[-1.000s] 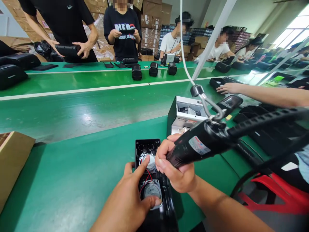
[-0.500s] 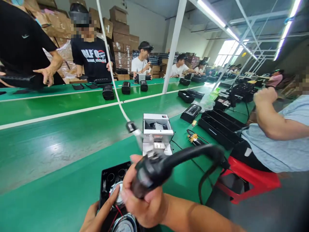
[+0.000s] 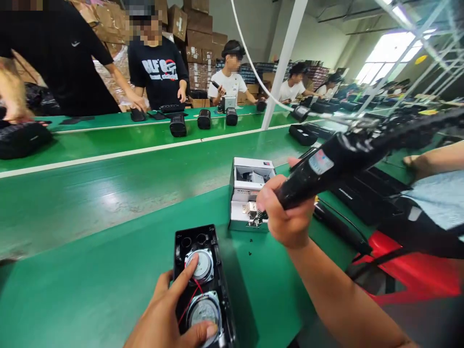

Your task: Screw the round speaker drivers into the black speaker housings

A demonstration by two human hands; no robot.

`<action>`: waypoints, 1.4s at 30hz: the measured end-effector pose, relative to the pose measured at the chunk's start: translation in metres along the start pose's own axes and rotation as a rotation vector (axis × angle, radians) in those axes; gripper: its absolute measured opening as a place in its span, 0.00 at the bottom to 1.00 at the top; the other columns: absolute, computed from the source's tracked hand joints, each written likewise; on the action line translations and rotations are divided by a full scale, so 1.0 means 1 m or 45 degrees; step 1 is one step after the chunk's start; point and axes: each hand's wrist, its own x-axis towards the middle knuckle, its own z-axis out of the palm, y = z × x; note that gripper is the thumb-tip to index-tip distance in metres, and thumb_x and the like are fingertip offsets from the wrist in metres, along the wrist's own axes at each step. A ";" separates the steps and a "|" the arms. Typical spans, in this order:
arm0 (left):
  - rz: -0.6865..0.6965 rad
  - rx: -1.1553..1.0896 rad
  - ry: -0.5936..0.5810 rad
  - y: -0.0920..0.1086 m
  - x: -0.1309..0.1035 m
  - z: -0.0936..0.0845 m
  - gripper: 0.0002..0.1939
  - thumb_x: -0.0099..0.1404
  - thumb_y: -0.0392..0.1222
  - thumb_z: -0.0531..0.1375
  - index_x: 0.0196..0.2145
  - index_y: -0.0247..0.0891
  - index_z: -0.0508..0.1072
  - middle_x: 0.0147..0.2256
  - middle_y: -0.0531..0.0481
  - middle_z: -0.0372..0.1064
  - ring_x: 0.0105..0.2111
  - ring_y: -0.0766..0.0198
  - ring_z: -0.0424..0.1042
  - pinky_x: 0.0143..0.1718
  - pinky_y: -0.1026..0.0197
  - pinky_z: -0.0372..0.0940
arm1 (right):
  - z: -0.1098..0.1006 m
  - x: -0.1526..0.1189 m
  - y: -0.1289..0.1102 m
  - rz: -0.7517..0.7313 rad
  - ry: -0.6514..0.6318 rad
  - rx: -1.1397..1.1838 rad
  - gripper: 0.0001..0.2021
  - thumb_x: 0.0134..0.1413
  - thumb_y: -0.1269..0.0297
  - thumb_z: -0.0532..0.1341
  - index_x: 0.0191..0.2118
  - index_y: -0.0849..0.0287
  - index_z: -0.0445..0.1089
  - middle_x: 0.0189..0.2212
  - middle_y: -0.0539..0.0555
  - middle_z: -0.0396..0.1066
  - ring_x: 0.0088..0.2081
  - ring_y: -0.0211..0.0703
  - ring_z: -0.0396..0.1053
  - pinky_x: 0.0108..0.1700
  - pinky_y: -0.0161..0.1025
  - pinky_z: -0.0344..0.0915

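Note:
My right hand (image 3: 290,208) is closed round a black electric screwdriver (image 3: 319,164), which is tilted, its lower end pointing at the front of a white screw feeder (image 3: 252,193). Its bit end is partly hidden by my fingers. An open black speaker housing (image 3: 224,309) lies on the green table. My left hand (image 3: 166,309) grips the housing from its left side. The index finger presses on the upper round speaker (image 3: 203,265), and the thumb lies on the lower speaker (image 3: 203,309). Red wires run between the two speakers.
Two small dark screws (image 3: 250,246) lie by the feeder. A green conveyor belt (image 3: 145,169) runs behind, with finished-looking black cases (image 3: 178,125) on its far side. Right are a second black tool (image 3: 340,229), a red stool (image 3: 409,266) and a co-worker's arm (image 3: 438,159). People stand opposite.
My right hand has moved the screwdriver up and right, from above the housing to the screw feeder. My left hand stays on the speakers. The view has shifted.

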 end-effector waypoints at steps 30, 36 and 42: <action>-0.092 -0.226 -0.237 0.008 -0.005 -0.011 0.52 0.60 0.45 0.68 0.76 0.61 0.50 0.67 0.47 0.56 0.65 0.49 0.68 0.69 0.45 0.62 | 0.037 -0.102 -0.034 0.435 -0.378 0.443 0.19 0.69 0.71 0.62 0.60 0.44 0.65 0.31 0.47 0.66 0.27 0.40 0.66 0.28 0.41 0.71; -0.128 -0.174 -0.228 0.005 -0.004 -0.012 0.51 0.60 0.47 0.69 0.76 0.61 0.51 0.66 0.44 0.57 0.65 0.45 0.68 0.68 0.40 0.63 | 0.037 -0.107 -0.029 0.444 -0.358 0.394 0.07 0.69 0.63 0.63 0.50 0.52 0.70 0.28 0.48 0.64 0.26 0.39 0.65 0.26 0.40 0.70; -0.099 -0.195 -0.269 0.009 -0.004 -0.014 0.52 0.61 0.45 0.68 0.76 0.60 0.49 0.67 0.46 0.55 0.65 0.49 0.68 0.69 0.45 0.62 | 0.034 -0.112 -0.029 0.447 -0.301 0.392 0.21 0.69 0.62 0.64 0.63 0.47 0.62 0.30 0.47 0.65 0.26 0.42 0.67 0.28 0.42 0.71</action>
